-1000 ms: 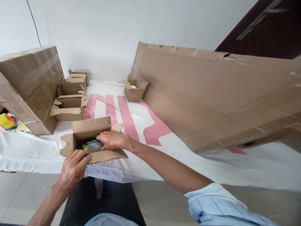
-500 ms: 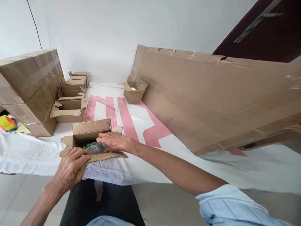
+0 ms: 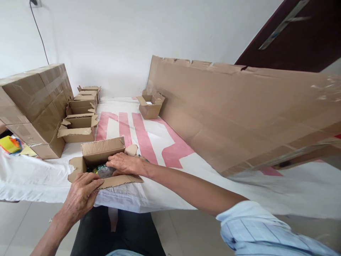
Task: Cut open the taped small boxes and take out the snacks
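An open cardboard box (image 3: 103, 146) stands near the front edge of the cloth-covered table, its flaps spread outward. Inside lies a clear plastic packet (image 3: 106, 172) with a green and yellow label, partly covered by my right hand (image 3: 125, 164). The fingers of that hand reach into the box and press on the packet. At the near left corner, my left hand (image 3: 83, 191) has its fingers closed round the front flap and wall of the box.
Several open small boxes (image 3: 77, 136) line the left, beside stacked taped cartons (image 3: 45, 117). Another small box (image 3: 150, 111) stands at the back, against a large leaning cardboard sheet (image 3: 234, 113). Yellow and orange tape rolls (image 3: 10, 144) lie far left.
My right hand has moved slightly left and deeper into the box, over the packet. My left hand keeps its hold on the box. The camera view has shifted a little.
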The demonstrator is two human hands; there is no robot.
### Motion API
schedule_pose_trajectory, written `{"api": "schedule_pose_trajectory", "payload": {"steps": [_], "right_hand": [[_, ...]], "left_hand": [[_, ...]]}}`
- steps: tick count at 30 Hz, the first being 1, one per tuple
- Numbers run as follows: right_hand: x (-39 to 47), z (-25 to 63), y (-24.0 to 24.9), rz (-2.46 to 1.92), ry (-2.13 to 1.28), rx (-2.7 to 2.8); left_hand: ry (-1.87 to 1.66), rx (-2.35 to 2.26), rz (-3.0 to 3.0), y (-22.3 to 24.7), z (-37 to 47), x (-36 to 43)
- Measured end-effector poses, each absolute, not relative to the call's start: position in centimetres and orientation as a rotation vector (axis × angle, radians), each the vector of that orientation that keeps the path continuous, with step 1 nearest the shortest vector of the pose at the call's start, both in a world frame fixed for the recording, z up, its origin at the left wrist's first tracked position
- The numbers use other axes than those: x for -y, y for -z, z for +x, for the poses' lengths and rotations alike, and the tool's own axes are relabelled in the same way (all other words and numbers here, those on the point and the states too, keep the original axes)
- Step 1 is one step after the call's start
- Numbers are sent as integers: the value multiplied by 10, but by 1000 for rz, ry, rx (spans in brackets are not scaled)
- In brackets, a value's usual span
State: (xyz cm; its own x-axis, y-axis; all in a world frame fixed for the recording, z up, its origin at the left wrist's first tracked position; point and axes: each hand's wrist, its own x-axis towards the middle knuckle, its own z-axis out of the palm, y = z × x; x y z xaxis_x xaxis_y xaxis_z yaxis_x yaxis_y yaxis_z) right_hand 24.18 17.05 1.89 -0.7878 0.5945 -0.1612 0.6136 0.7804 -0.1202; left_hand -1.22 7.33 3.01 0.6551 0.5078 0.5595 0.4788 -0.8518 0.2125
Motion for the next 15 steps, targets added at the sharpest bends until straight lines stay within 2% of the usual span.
{"api": "schedule_pose_trajectory", "payload": {"steps": [4,15], "right_hand": [[-172,244,-10,977,286,-2917],[-184,227,24,937,719,-3172]], "left_hand": [[-1004,-849,2790,-28,-12,-73],[-1038,-852,2769,-24,-12,-70]]}}
